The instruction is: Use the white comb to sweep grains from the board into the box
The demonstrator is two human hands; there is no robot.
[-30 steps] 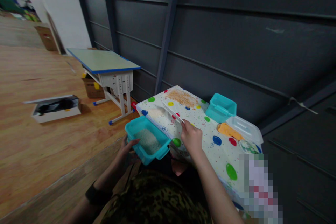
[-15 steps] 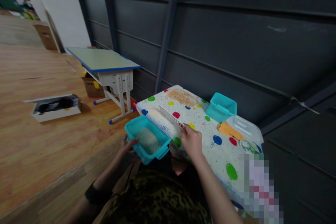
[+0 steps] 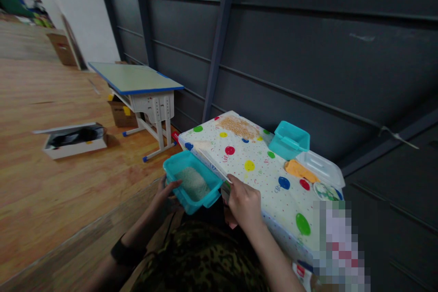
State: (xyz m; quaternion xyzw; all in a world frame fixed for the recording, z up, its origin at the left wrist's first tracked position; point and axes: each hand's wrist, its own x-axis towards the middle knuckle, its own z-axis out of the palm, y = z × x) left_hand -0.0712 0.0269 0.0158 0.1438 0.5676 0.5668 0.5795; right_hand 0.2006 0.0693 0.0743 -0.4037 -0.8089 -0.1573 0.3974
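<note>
My left hand (image 3: 169,191) grips the near-left wall of a turquoise plastic box (image 3: 169,164), thumb over the rim. The box is tilted against the table's front edge, and whitish, rice-like grains (image 3: 193,183) lie in it. My right hand (image 3: 244,200) is closed on one end of a long, thin white strip (image 3: 215,164). The strip lies along the table edge, just above the box's far rim. A few pale grains (image 3: 201,144) remain on the cloth by the strip's far end. Farther back is a spread of tan grains (image 3: 238,127).
A second turquoise box (image 3: 290,140), a clear lid (image 3: 320,169), an orange cloth (image 3: 301,171) and a round patterned item (image 3: 325,191) lie on the right of the dotted tablecloth (image 3: 263,191). A dark panelled wall (image 3: 308,64) stands behind. A desk (image 3: 137,77) is at left.
My right hand has drawn the white strip toward me, down to the table edge. The pale heap on the cloth has shrunk to a thin remnant. My left hand and the box have stayed put.
</note>
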